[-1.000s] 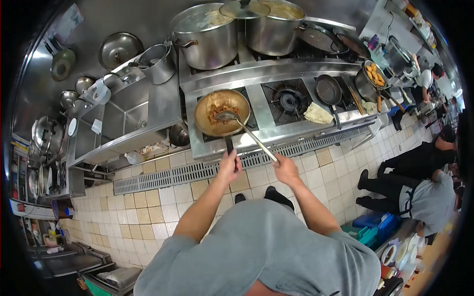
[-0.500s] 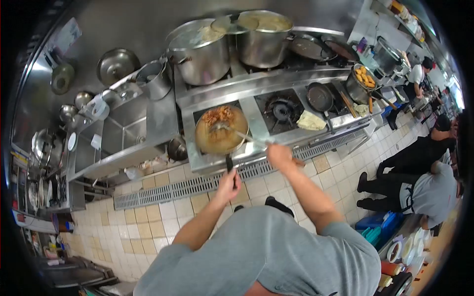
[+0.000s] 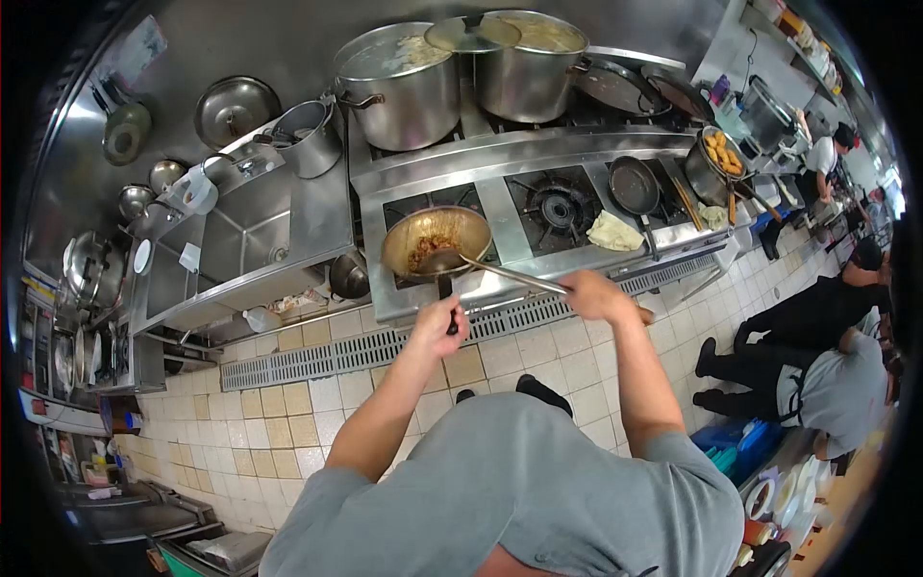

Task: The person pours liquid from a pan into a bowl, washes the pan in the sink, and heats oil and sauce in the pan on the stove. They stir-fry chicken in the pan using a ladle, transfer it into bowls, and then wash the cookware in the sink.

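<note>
My left hand (image 3: 439, 325) is wrapped round the black handle of a wok (image 3: 452, 223), which is tilted over the left burner with its inside facing me. Brown chopped food (image 3: 430, 248) lies in the lower part of the wok. My right hand (image 3: 598, 296) grips the long metal handle of a ladle (image 3: 519, 276); its wooden end sticks out past the hand. The ladle's bowl rests low in the wok, against the food near the front rim.
Two large stockpots (image 3: 409, 101) stand behind. Right of the wok are a bare burner (image 3: 558, 206), a folded cloth (image 3: 615, 233), a small black pan (image 3: 635, 186) and a pot of fried pieces (image 3: 716, 165). A sink (image 3: 252, 226) is left. Several people (image 3: 836, 375) stand at right.
The food has dropped from the wok's far side to its near side, and the wok has tipped towards me. My right hand has moved right with the ladle.
</note>
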Motion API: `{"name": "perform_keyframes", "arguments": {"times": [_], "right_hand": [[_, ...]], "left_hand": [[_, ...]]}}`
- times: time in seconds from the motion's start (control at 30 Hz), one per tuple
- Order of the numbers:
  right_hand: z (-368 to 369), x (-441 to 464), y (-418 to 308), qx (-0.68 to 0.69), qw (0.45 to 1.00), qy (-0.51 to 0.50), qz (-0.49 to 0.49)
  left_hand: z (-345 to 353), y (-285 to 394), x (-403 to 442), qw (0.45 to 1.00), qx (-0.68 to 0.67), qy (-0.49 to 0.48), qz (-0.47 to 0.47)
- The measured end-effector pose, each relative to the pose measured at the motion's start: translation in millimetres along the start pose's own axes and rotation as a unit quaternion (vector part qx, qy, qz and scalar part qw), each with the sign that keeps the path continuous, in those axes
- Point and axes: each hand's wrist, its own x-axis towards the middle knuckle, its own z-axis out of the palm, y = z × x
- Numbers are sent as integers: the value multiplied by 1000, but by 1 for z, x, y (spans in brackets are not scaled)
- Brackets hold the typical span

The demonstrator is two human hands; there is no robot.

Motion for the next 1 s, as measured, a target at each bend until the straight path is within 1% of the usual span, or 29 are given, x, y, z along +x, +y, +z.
{"name": "perform_keyframes", "arguments": {"times": [0.03,0.07,0.1,0.13,0.17,0.2,0.23,0.27,0.3,0.33,0.37,0.4,0.43,0.5,0.57,0.6,0.67,0.7,0.73,0.77,0.8,0.83,0.87,0.9,0.93,0.97,1.0], "right_hand": [[15,26,0,-4,1000,8,10],[27,40,-11,-33,997,41,52],[39,53,-22,-61,991,74,93],[63,62,-22,-54,989,98,92],[82,66,-23,-49,987,128,89],[94,61,-30,7,986,131,104],[109,52,-35,65,983,127,118],[134,46,-29,65,983,120,120],[169,43,-18,169,971,148,85],[191,40,-11,270,945,178,49],[187,32,-12,270,946,172,52],[168,18,-17,248,952,170,57],[144,5,-20,223,958,168,61],[91,-10,-2,179,979,97,13],[24,-35,-5,119,993,14,-7],[10,-33,-10,124,992,8,-6],[-10,-24,-12,22,999,19,45],[-5,-4,-7,22,998,20,46],[16,22,1,-5,998,45,52],[36,42,5,-33,995,69,58],[52,52,-7,-25,992,83,96],[69,60,-17,-19,986,99,133],[103,70,-8,8,983,142,114],[134,72,-2,33,978,185,93],[148,58,-10,77,971,210,85],[157,46,-18,123,963,228,78],[157,37,-23,124,964,223,76]], "left_hand": [[6,-1,9,999,19,6,48],[-2,-11,23,999,19,4,49],[-21,-28,39,995,38,-13,90],[-38,-45,48,989,56,-31,130],[-54,-60,48,986,62,-65,140],[-68,-68,51,984,85,-79,134],[-64,-61,53,984,90,-81,132],[-67,-62,49,985,93,-74,125],[-66,-56,58,986,82,-63,131],[-59,-40,74,986,72,-54,138],[-55,-30,86,985,95,-48,134],[-27,-24,72,991,41,27,123],[-22,-28,58,992,52,18,110],[-2,-29,18,993,60,11,98],[18,-30,-30,997,42,35,49],[14,-26,-27,997,43,42,45],[12,-7,-8,1000,4,-12,22],[6,-3,15,999,8,-28,20],[-6,-13,31,999,9,-28,19],[-16,-26,47,996,47,-25,77],[-29,-40,63,987,85,-23,135],[-52,-62,75,985,64,-34,155],[-63,-71,67,981,103,-27,161],[-64,-76,59,982,107,-22,151],[-64,-76,53,984,110,-13,141],[-66,-69,59,983,118,-26,139],[-63,-57,66,984,115,-20,138]]}}
